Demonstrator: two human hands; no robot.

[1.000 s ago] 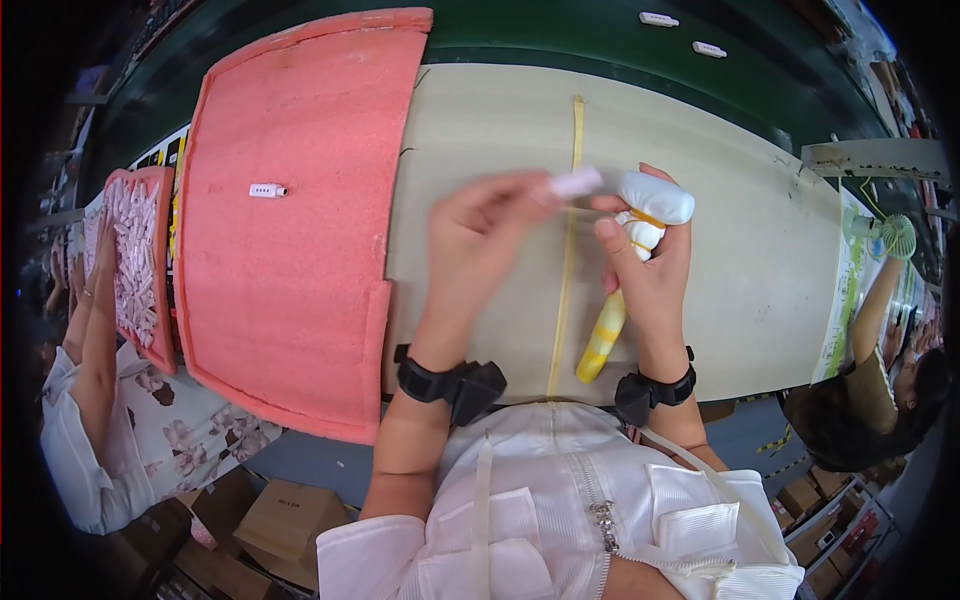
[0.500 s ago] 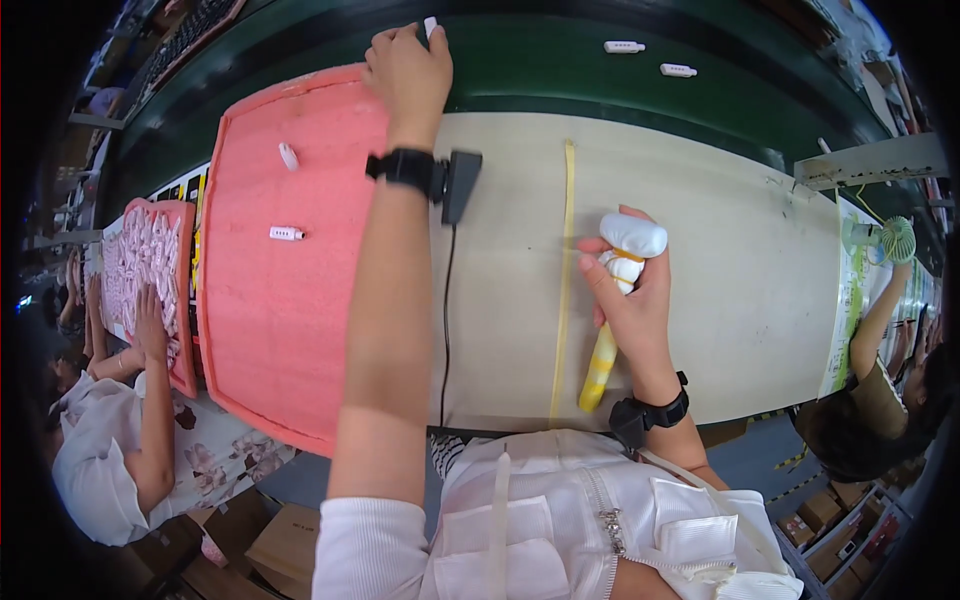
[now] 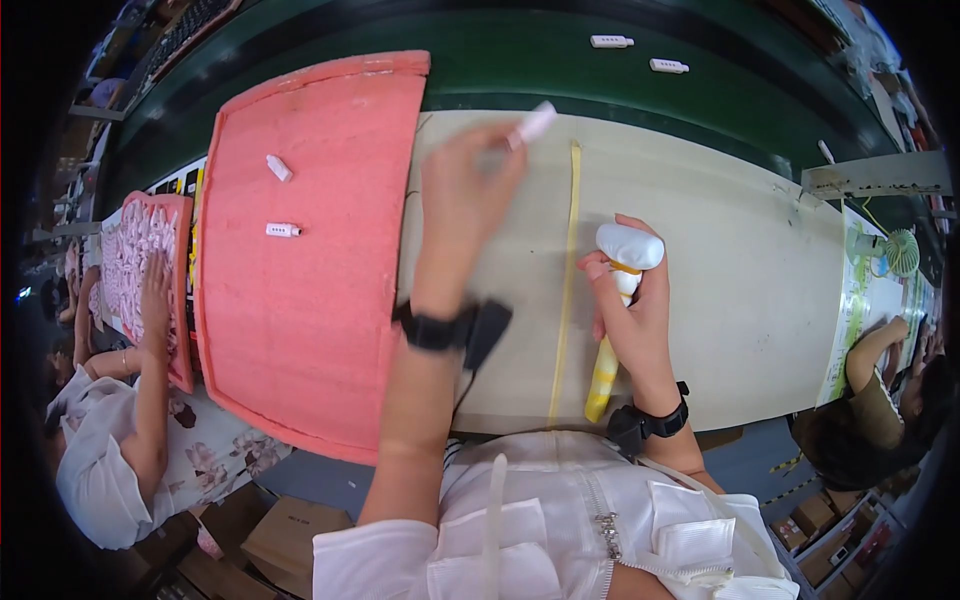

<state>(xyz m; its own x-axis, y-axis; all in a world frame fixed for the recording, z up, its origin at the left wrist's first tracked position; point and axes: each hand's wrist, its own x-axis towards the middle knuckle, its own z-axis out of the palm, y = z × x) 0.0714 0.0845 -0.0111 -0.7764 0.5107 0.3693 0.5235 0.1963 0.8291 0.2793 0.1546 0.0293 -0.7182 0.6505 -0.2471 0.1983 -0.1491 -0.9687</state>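
My left hand [image 3: 468,190], smeared by motion, is over the grey work surface [image 3: 500,255] and pinches a small pale pink bottle [image 3: 534,124] between thumb and fingers. Wrapped round a mallet is my right hand [image 3: 640,315]; the mallet's padded white head [image 3: 628,246] points away from me, and its yellow-and-white handle [image 3: 601,382] slants down toward my body. Two more small bottles rest on the pink padded mat [image 3: 320,330] at left: one lies tilted [image 3: 279,168], the other flat [image 3: 284,230].
Beyond the table runs a dark green conveyor belt [image 3: 510,60] carrying small bottles [image 3: 612,41]. A yellow tape strip [image 3: 565,290] crosses the work surface. A pink tray [image 3: 182,290] heaped with bottles stands at left beside a co-worker's hand [image 3: 156,295]. A green fan [image 3: 901,252] is at right.
My left hand has come back from the conveyor belt toward me and to the right, with a bottle in its fingers. The belt's bottles have shifted slightly left. My right hand is nearly still.
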